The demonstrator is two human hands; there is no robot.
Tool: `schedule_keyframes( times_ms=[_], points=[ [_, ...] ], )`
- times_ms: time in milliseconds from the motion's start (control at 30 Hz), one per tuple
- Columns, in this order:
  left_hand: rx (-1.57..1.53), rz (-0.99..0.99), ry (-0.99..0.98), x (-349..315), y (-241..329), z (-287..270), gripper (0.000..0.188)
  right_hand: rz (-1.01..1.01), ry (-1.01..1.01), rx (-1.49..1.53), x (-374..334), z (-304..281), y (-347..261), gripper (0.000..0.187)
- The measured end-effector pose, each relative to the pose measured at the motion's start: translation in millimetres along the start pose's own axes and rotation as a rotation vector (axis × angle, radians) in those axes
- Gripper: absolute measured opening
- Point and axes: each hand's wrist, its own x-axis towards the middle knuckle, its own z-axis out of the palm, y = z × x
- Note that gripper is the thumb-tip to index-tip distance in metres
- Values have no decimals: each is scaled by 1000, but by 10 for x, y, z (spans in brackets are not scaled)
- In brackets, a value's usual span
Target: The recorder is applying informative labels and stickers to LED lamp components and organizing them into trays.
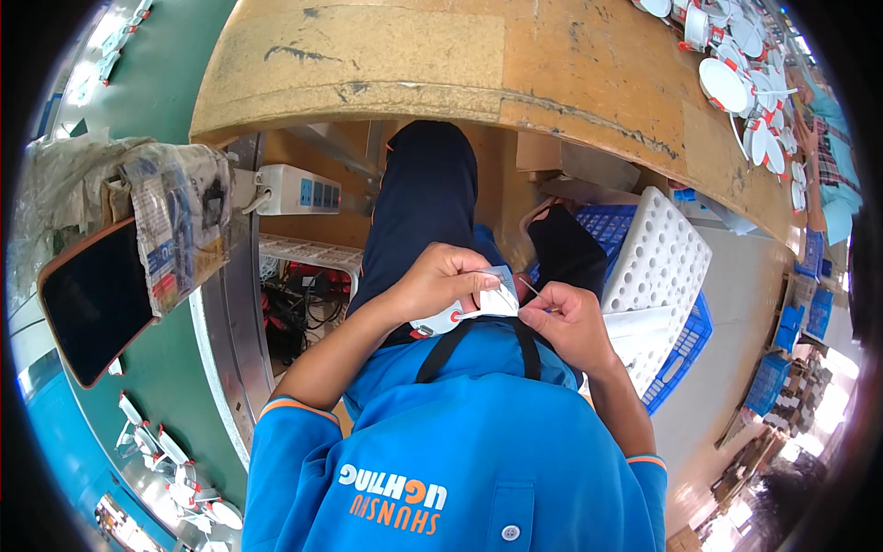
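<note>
Over my lap, my left hand (449, 281) pinches a small shiny white-and-grey flat piece (498, 293), perhaps a film packet or label; its kind is not clear. My right hand (568, 322) has thumb and finger closed at the other side of it, on a thin wire-like strand (528, 287). Just below my left fingers, a white lamp part (440, 323) with red clips rests against my blue clothing. Part of it is hidden by my hand.
Ahead curves a worn wooden table (386, 55), with a pile of white round downlights (725, 85) at its right. A phone (97, 299) and power strip (308, 190) are on the left. At right stand a white perforated panel (660, 253) and blue crate (681, 359).
</note>
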Motion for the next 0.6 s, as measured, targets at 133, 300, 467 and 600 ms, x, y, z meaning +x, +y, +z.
schedule_keyframes(
  times_ms=[133, 300, 467, 600],
  points=[
    [33, 12, 0, 12, -4, -9, 16, 22, -17, 17, 2, -19, -18, 14],
    [48, 13, 7, 6, -8, -11, 16, 37, -9, 14, -12, -26, -30, 15],
    [124, 53, 99, -76, 71, -11, 22, 30, 58, 127, -48, -2, 26, 17],
    [332, 102, 0, -187, 68, -107, 21, 64, 123, 184, -60, -39, 4, 16]
  ],
)
